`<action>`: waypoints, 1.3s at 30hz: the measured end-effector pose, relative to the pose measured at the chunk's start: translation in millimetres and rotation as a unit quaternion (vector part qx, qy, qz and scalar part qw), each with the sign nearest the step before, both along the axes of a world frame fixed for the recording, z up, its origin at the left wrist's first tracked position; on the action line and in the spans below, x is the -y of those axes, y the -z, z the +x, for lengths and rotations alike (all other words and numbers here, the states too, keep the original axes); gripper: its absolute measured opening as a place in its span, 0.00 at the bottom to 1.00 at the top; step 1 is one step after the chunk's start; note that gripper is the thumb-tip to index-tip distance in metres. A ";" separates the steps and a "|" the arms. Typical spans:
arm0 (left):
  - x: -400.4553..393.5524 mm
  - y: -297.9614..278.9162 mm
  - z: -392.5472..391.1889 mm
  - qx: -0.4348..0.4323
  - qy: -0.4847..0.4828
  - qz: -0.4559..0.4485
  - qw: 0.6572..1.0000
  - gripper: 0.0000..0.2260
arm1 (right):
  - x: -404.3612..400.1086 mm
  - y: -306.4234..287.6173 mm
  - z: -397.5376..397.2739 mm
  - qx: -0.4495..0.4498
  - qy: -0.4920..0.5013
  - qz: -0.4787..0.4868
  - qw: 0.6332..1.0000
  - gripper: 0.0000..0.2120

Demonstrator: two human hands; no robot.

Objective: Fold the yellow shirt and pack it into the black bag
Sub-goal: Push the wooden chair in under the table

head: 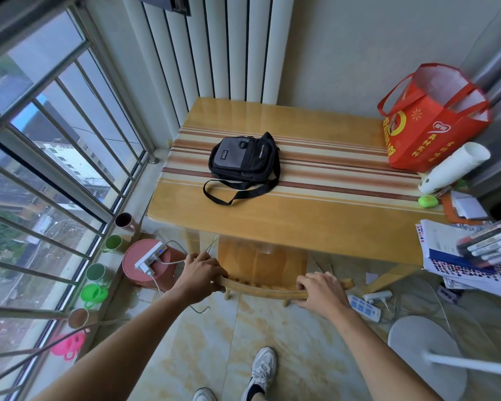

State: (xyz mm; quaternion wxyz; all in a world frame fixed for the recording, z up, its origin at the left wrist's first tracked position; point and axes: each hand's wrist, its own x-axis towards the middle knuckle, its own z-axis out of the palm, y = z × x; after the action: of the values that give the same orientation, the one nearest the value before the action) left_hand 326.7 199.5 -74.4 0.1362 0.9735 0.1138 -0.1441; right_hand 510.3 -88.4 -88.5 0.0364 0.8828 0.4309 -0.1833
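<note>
Your left hand (198, 274) and right hand (321, 290) each curl around the top rail of the wooden chair (261, 289) tucked under the table (315, 224), probably to pull it clear. The black bag (243, 160) lies on the striped cloth, seemingly zipped, strap trailing forward. No yellow shirt is in view.

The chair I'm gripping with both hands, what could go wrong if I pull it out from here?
The left hand and right hand both grip the chair top rail. A white cable from the power strip on the stool trails across the floor by the chair's left leg, and another power strip lies beside its right leg; either could snag. Also, no yellow shirt is in view, only the black bag on the table.
</note>
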 end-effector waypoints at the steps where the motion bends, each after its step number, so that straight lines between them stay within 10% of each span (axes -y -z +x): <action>1: 1.1 1.1 -1.3 0.001 -0.005 -0.001 1.000 0.18 | 1.0 0.5 -0.6 0.004 0.001 0.001 1.000 0.19; 39: 22.5 5.6 17.1 -0.004 -0.024 -0.006 1.000 0.20 | 32.1 12.6 9.1 0.038 -0.044 0.025 0.998 0.15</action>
State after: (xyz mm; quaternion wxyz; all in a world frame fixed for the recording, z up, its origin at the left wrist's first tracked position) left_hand 343.8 177.0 -80.0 0.1450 0.9691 0.1370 -0.1452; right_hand 519.3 -120.5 -101.1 0.0384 0.8700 0.4720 -0.1371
